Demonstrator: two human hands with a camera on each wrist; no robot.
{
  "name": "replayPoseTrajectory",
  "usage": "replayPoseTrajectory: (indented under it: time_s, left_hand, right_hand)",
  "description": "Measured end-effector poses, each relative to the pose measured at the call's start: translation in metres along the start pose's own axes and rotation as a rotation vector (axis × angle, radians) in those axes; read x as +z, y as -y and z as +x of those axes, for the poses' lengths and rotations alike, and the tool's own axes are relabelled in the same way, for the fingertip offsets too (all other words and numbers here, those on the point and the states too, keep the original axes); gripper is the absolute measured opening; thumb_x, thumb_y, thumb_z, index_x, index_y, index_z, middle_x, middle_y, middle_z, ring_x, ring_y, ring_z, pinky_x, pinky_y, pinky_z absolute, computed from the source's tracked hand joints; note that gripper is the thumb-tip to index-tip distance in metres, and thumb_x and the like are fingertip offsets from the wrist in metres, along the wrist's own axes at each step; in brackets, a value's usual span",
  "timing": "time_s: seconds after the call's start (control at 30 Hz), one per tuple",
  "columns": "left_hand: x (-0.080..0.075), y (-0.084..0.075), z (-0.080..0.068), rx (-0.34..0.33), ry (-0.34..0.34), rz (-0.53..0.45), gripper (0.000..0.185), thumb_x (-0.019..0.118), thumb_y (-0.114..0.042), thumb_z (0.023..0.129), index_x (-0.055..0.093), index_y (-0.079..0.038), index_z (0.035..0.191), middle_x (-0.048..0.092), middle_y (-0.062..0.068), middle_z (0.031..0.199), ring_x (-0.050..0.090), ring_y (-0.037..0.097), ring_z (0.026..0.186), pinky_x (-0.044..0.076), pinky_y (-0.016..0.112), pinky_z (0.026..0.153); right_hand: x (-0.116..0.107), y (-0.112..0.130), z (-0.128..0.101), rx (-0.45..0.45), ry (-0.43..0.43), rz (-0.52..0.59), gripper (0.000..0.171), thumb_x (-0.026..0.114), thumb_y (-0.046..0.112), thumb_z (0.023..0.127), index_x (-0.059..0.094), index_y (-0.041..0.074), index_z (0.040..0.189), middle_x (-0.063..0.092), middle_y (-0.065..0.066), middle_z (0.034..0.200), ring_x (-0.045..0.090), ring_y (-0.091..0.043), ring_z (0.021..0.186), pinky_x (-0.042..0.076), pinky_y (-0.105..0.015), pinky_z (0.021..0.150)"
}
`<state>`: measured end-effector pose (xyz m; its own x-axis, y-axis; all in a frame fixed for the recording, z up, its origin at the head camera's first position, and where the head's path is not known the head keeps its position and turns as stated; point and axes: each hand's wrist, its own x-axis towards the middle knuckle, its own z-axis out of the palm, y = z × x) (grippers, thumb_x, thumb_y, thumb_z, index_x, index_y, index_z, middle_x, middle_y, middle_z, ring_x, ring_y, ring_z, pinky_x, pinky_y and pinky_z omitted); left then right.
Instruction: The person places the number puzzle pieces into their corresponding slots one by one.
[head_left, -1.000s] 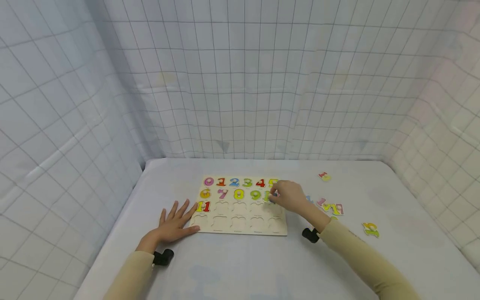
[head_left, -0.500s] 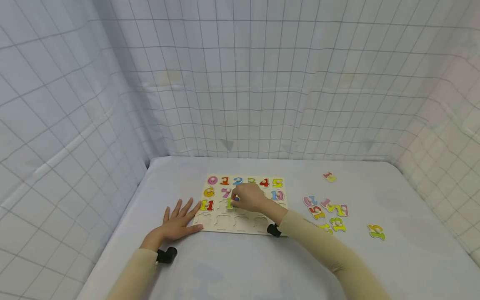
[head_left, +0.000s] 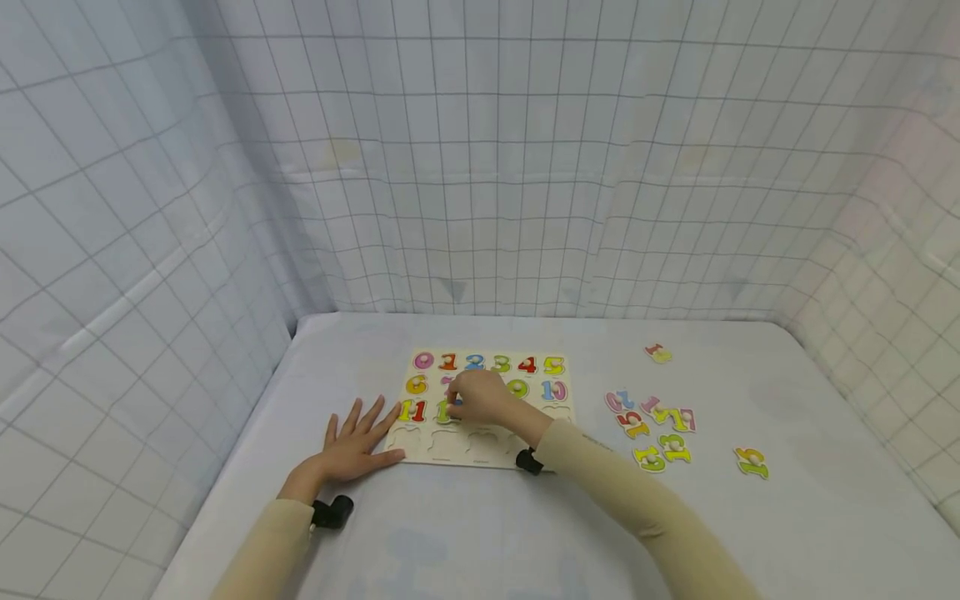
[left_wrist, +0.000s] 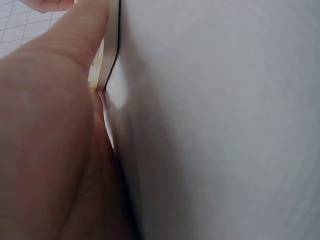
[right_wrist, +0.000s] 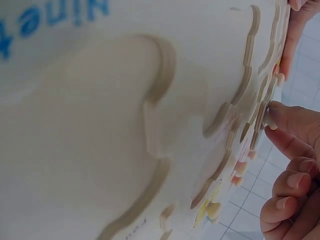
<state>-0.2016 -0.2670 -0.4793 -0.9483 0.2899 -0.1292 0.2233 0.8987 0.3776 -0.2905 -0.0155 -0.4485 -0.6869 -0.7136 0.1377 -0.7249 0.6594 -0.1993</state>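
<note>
A wooden number puzzle board lies on the white table, its upper rows filled with coloured knobbed numbers. Over the third row, beside the yellow-and-red 11, my right hand pinches a number puzzle piece with a green 1; its other digit is mostly covered by the fingers. In the right wrist view, thumb and index finger grip its knob at the recess, the other fingers curled. My left hand rests flat with spread fingers, its fingertips and thumb at the board's left edge.
Several loose number pieces lie right of the board, among them a red-and-orange 15 and a green 13. One piece sits farther right, another farther back. Gridded white curtains enclose the table.
My right hand has carried the number piece leftward from the second row's right end to the third row, beside the 11. The left hand stays on the board's edge.
</note>
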Motion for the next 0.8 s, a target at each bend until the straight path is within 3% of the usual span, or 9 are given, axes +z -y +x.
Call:
replayPoseTrajectory:
  time_s: [0.47,0.8]
  left_hand:
    - [0.005,0.007,0.002,0.001,-0.014,0.0,0.084,0.046,-0.069,0.086,0.02,-0.025,0.153,0.006,0.013,0.158,-0.013,0.04,0.14,-0.019,0.061,0.1]
    - [-0.007,-0.01,-0.004,-0.004,0.019,-0.016,0.083,0.052,-0.061,0.088,0.023,-0.016,0.152,0.008,0.018,0.156,-0.009,0.045,0.138,-0.015,0.065,0.1]
  right_hand:
    - [0.0,0.002,0.001,0.044,0.012,0.042,0.011,0.07,0.032,0.086,0.072,0.022,0.082,0.068,0.009,0.093,0.046,-0.003,0.06,0.036,-0.019,0.049]
    - [0.007,0.001,0.001,0.037,0.011,0.027,0.013,0.071,0.035,0.086,0.073,0.023,0.083,0.069,0.007,0.097,0.049,-0.003,0.064,0.038,-0.019,0.051]
